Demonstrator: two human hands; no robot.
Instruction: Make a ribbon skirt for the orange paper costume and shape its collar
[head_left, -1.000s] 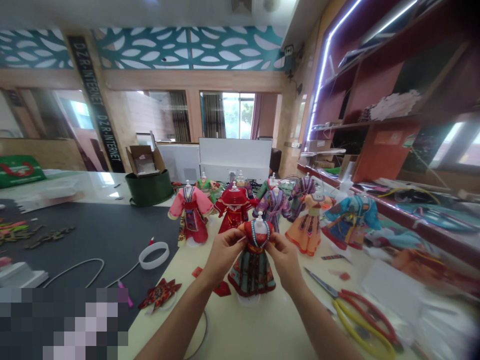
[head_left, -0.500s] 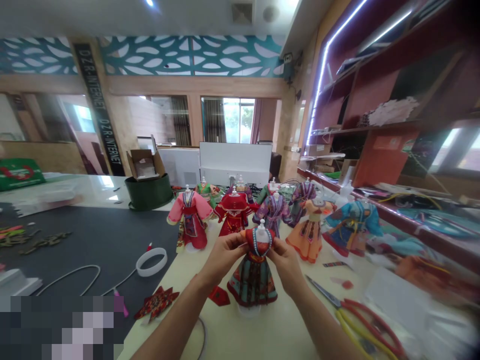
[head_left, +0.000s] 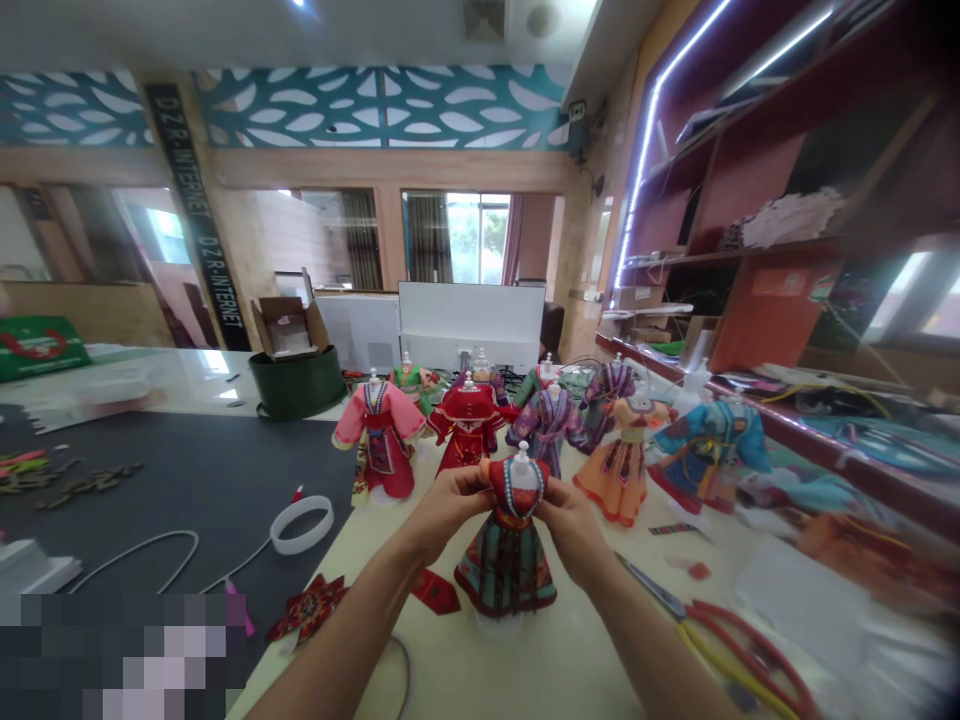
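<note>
Red-bodiced miniature dress point(head_left: 506, 560) on white mannequin stand point(head_left: 523, 474), held at both sides by left hand point(head_left: 442, 515) and right hand point(head_left: 571, 530), fingers point(head_left: 477, 483) closed on fabric; light, even pressure suits, beaded collar point(head_left: 510, 490) kept straight.

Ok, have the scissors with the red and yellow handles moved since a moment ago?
No, the scissors sit in the same place relative to the orange doll dress; only the view shifted.
</note>
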